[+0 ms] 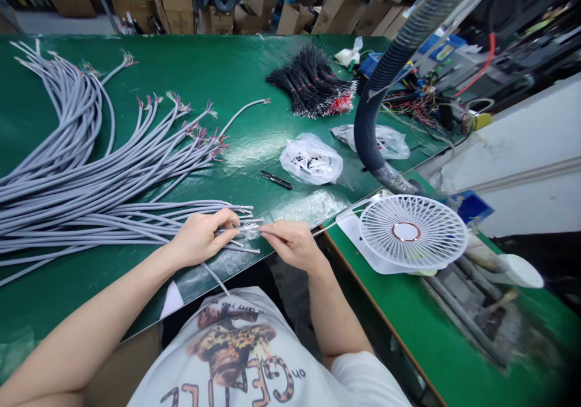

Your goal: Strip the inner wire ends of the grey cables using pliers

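My left hand (206,236) is closed, thumb and forefinger pinched near a stripped cable end. A grey cable (215,278) comes out below this hand and runs down toward my lap. Between both hands shows a loose tangle of thin whitish strands (250,230); its detail is too small to make out. My right hand (293,242) pinches the strands' right side with its fingertips. Beside and behind my left hand lie several grey cables (149,216), their ends cut near my fingers. A larger bundle of grey cables (113,171) has frayed red and white wire ends.
Black thread snips (277,180) and a clear bag of small parts (312,160) lie beyond my hands. Black wire bundles (313,83) sit farther back. A ribbed hose (370,110) hangs at right, above a white fan (413,234). Cardboard boxes (177,7) stand behind the green table (181,62).
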`<state>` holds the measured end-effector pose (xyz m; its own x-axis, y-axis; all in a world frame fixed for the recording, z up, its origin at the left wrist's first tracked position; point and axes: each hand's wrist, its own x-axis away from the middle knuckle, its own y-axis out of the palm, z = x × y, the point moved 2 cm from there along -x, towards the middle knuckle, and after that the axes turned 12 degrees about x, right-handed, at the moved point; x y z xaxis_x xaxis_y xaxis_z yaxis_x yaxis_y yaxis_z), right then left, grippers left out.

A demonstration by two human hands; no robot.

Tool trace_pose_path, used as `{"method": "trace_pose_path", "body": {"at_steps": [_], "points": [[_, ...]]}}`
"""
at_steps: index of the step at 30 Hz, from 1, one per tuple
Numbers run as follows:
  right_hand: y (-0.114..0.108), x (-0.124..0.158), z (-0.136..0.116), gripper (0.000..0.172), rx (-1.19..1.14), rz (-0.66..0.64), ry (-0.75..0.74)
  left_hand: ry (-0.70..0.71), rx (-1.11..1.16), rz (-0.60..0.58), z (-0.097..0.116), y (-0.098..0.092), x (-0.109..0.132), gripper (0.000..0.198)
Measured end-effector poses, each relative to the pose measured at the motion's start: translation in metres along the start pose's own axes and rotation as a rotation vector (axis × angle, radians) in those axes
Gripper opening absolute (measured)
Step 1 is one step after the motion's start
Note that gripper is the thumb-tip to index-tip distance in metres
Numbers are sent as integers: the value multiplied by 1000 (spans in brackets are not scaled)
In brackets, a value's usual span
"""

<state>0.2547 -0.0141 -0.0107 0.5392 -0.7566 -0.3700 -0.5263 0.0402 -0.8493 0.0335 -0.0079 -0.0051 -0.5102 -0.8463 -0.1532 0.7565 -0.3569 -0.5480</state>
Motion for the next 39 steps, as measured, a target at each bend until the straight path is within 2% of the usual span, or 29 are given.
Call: {"method": "trace_pose_path", "body": {"at_steps": [5,14,22,32,39], "points": [[2,-1,2,20,-24,4,-10,-7,10,-7,0,0,-1,16],[14,-1,11,15,-230,24,34,-23,76,-14,1,-1,-1,15],[18,-4,8,15,-296,23,30,-23,65,-34,-1,0,-1,15],[15,-4,5,15,-287,14,135,13,49,-26,0,1,-1,14],[17,-2,5,18,-370,13,253,84,38,17,1,1,-2,23]]}}
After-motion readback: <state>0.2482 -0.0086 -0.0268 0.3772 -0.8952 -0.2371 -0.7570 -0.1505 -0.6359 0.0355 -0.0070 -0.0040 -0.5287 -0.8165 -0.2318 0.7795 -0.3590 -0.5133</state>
